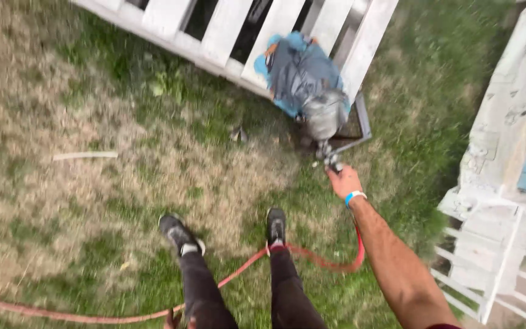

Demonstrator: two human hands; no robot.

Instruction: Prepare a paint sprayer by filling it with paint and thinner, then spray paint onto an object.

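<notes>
Head view: right hand (343,181), fingers clamped on a spray gun (330,159) fed by a red hose (330,263) trailing across the grass (80,91) behind both shoes. The gun's metal cup (322,116), wrapped in grey and blue cloth (299,70), points toward a white wooden pallet (226,30). Left hand (175,318) barely shows at the lower edge; finger state cannot be told. Good practice, judged: keep the hose clear of the feet.
</notes>
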